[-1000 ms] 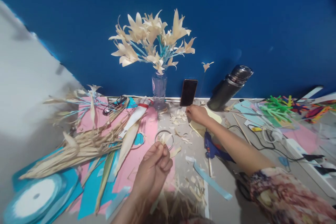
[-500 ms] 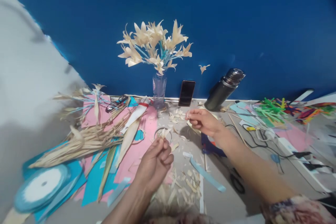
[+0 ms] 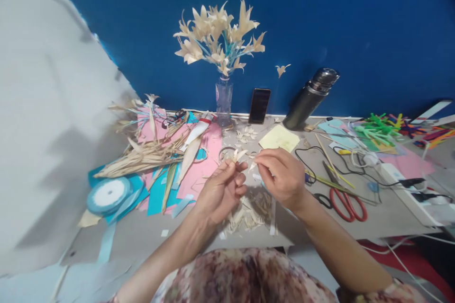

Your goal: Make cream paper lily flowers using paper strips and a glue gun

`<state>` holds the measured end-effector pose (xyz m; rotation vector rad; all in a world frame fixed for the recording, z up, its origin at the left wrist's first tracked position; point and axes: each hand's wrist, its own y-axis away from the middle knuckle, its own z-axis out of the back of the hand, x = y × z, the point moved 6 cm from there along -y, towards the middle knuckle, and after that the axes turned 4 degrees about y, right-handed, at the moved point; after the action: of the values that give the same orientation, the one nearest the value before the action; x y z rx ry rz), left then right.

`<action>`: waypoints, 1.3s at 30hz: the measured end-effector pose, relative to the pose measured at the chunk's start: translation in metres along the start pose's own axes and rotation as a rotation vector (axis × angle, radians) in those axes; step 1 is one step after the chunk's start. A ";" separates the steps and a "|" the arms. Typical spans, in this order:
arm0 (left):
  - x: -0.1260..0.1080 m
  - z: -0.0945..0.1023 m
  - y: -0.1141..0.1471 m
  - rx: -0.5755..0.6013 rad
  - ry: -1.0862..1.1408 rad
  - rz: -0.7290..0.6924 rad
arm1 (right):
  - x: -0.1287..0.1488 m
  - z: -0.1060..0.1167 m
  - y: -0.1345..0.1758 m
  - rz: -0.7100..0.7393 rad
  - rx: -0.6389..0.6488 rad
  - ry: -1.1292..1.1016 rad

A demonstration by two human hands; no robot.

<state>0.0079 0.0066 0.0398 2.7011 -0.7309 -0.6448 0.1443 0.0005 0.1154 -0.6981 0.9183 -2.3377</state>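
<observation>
My left hand point(image 3: 222, 189) is closed in a pinch on a small pale corn husk flower point(image 3: 240, 155), its petals sticking up past the fingertips. Close beside it, my right hand point(image 3: 280, 177) pinches a small pale husk petal point(image 3: 253, 165), partly hidden by the fingers. Beneath both hands lies a heap of husk scraps point(image 3: 252, 210). More cut petals point(image 3: 246, 135) are scattered beyond them, near a yellow paper square point(image 3: 280, 138).
Husk flowers point(image 3: 213, 28) stand in a clear vase point(image 3: 223, 104) by a phone point(image 3: 259, 106) and a flask point(image 3: 311, 99). Dried husks point(image 3: 142, 158) and a blue ribbon roll point(image 3: 108, 195) lie left. Red-handled scissors point(image 3: 348, 203), cables and a power strip point(image 3: 408, 194) are right.
My right hand has come back from near the scattered petals to beside my left hand, bringing a small petal. The view has tilted down, showing the table's front edge and the scissors.
</observation>
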 end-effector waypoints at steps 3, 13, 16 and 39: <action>0.007 -0.003 0.011 0.048 -0.039 -0.026 | 0.009 -0.003 0.007 0.070 -0.016 0.124; 0.003 -0.005 0.017 0.086 -0.140 -0.143 | 0.020 0.009 0.014 -0.008 -0.176 -0.009; 0.004 -0.004 0.017 0.088 -0.141 -0.133 | 0.022 0.020 0.016 -0.041 -0.211 -0.014; 0.024 -0.006 0.015 0.109 -0.119 -0.066 | 0.008 0.009 0.032 -0.370 -0.186 -0.513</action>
<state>0.0237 -0.0180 0.0425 2.8159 -0.7284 -0.8096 0.1531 -0.0290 0.1007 -1.5702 0.8222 -2.2068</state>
